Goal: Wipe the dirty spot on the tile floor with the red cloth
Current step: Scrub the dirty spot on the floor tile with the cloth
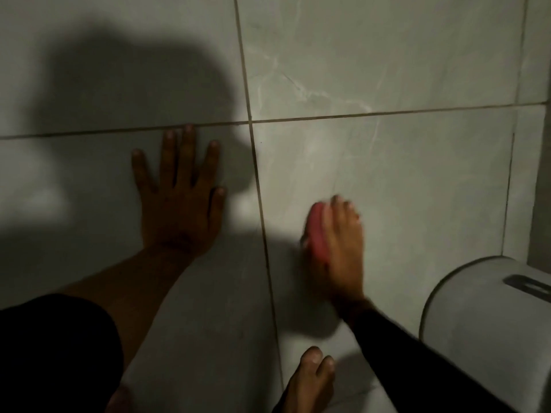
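Grey tile floor (387, 174) — red cloth (316, 231) under right hand (343, 248)

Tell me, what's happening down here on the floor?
A person is crouched over a grey tile floor, cleaning it. The right hand presses a red cloth onto the tile just right of a grout line; it looks blurred, as if mid-wipe. The left hand lies flat on the neighbouring tile, fingers spread, as a prop. A bare foot shows below, and a round grey container stands at the right. No dirty spot is clearly visible.
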